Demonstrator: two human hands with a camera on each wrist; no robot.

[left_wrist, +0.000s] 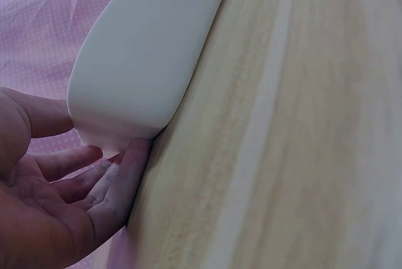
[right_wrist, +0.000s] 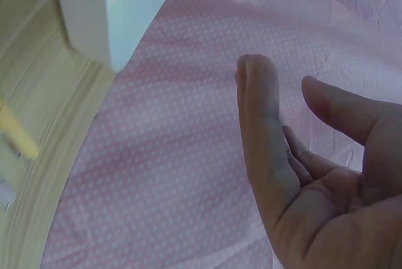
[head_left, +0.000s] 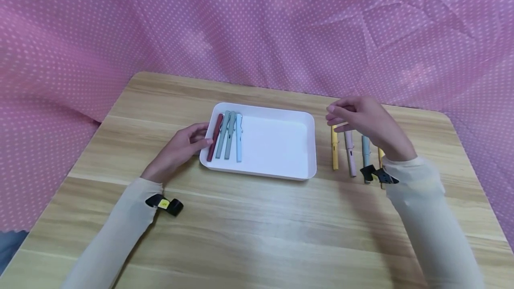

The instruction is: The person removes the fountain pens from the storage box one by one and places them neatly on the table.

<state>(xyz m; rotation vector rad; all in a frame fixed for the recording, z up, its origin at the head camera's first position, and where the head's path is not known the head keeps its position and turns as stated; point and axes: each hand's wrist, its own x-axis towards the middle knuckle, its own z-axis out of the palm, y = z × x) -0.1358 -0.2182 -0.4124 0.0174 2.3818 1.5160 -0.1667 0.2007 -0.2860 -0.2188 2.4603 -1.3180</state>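
Observation:
My left hand holds the left end of a shallow white tray, its thumb over the rim. In the left wrist view, the fingers lie against the tray's outer wall. Inside the tray, at its left, a dark red pen, two grey-green pens and a light blue pen lie side by side. My right hand hovers over pens on the table, its thumb and fingers apart with nothing between them. Below it lie a yellow pen, a lilac pen and a blue pen.
Another yellow pen lies farther right, partly hidden by the right wrist and its black strap. All this stands on a wood-grain table with rounded corners. A pink dotted cloth hangs behind and beside it.

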